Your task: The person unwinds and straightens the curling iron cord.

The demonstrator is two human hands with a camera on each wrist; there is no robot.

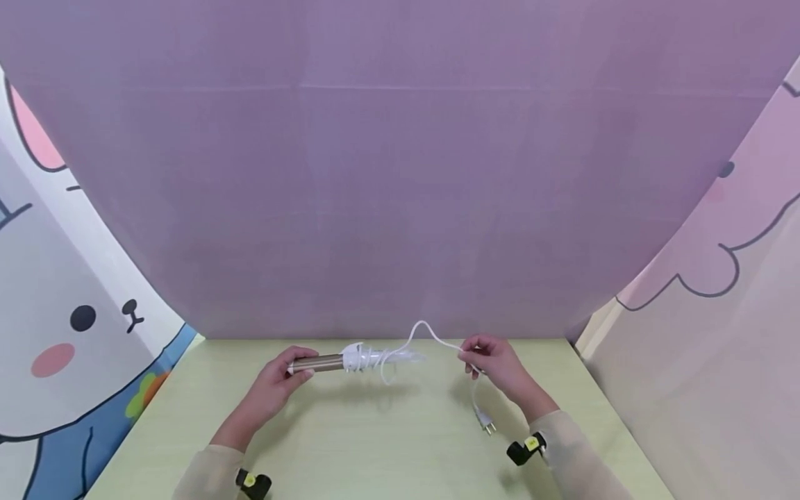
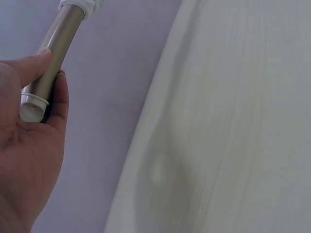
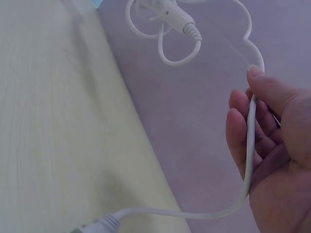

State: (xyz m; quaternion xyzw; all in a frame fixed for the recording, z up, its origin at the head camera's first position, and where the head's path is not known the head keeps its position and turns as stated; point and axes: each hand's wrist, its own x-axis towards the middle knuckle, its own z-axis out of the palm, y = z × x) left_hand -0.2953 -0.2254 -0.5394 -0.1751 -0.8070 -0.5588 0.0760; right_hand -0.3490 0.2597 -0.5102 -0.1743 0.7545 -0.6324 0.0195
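Note:
My left hand (image 1: 278, 378) grips a curling iron (image 1: 326, 362) by the end of its gold barrel, thumb on one side and fingers on the other. In the left wrist view the barrel's white tip (image 2: 33, 109) sits in the palm. The iron is held level above the table, its white handle (image 3: 177, 17) pointing right. Loops of white cord (image 1: 425, 323) wind around the handle. My right hand (image 1: 496, 364) pinches the cord between thumb and fingers, a slack arch rising between it and the handle. Below that hand dangles the two-prong plug (image 1: 484, 420).
A pale wood-grain table (image 1: 387, 444) lies beneath both hands. Behind it rises a purple cloth backdrop (image 1: 400, 208). Cartoon-printed panels stand at the left (image 1: 56, 278) and right (image 1: 706, 347). Each wrist wears a small black camera.

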